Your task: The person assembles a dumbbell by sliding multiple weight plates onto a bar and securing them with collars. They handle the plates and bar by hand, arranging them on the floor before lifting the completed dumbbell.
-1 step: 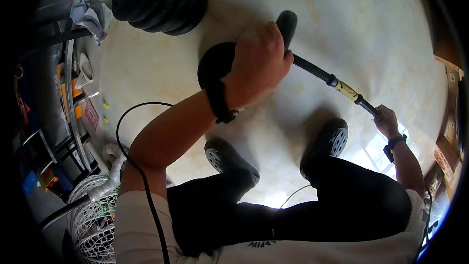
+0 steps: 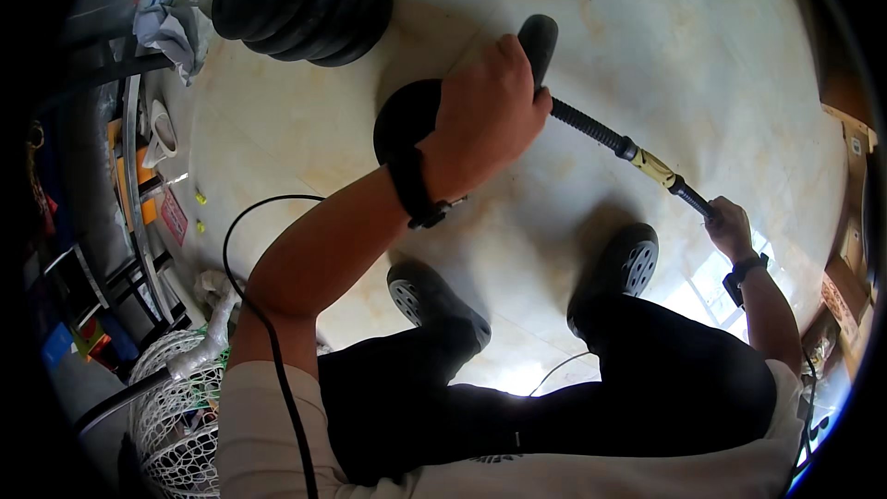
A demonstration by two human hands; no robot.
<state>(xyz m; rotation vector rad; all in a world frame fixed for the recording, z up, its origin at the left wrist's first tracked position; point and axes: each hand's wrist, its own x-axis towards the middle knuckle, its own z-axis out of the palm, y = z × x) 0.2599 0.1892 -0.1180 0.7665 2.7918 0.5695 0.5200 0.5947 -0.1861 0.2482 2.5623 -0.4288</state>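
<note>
Bar: black, ribbed, with a yellow middle section (image 2: 653,167); slants between the hands, raised toward 10 o'clock, clock hours read from that yellow part.
Right hand (image 2: 728,226): 4 o'clock, closed round the bar's lower end.
Left hand (image 2: 490,120): 9 to 10 o'clock, fingers and thumb gripping a dark rounded piece (image 2: 540,44) at the bar's other end; plate or grip, cannot tell.
Black disc (image 2: 403,125): past the left hand, partly hidden by it; seems to lie on the floor (image 2: 591,28).
Plate stack (image 2: 305,5): 10 o'clock, well apart.
Shoes: right (image 2: 626,268) at 6 o'clock, left (image 2: 434,305) at 8.
Drop risk: a loosened grip could let the bar fall toward the right shoe.
Pinch risk: left thumb sits close to the joint; a sudden slip could nip it.
Cable (image 2: 274,333): crosses the left arm at 8 o'clock; a wide swing might snag it.
</note>
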